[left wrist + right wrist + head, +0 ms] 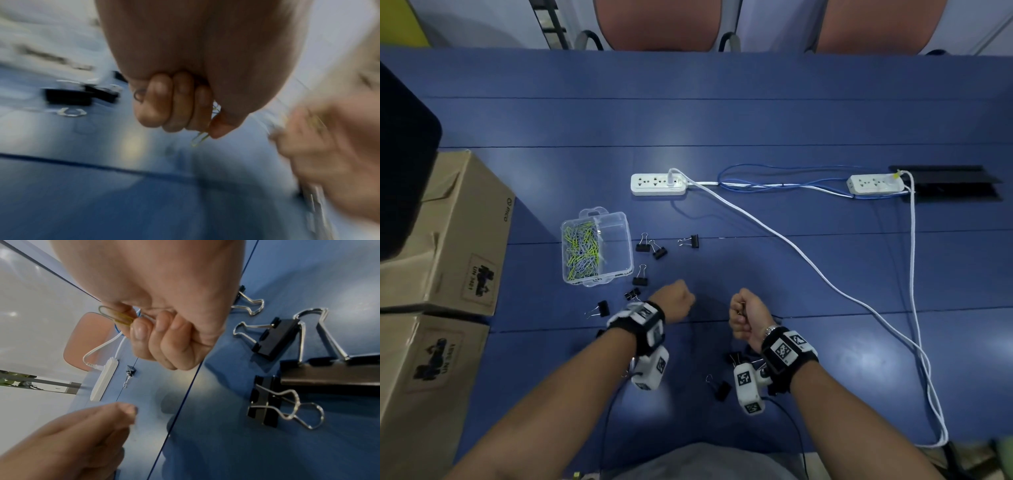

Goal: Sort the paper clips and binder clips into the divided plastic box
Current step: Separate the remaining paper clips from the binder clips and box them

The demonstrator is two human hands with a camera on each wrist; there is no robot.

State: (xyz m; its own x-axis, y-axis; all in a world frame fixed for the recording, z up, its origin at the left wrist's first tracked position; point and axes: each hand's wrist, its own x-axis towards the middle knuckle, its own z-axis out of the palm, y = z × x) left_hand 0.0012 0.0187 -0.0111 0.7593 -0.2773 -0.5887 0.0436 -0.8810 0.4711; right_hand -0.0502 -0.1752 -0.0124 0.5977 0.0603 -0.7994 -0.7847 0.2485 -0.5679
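Observation:
The clear divided box stands left of centre; its left compartment holds a heap of green and pale paper clips, and its right compartment looks bare. Black binder clips lie scattered around the box and near my wrists. My left hand is curled into a fist just below the box, and a yellow-green paper clip sticks out between its thumb and fingers. My right hand is also curled, pinching a yellow paper clip. Several binder clips lie beside my right wrist.
Two cardboard boxes stand at the left table edge. A white power strip lies behind the box, and its white cable runs diagonally to the right front. A second power strip lies far right. Chairs stand beyond the table.

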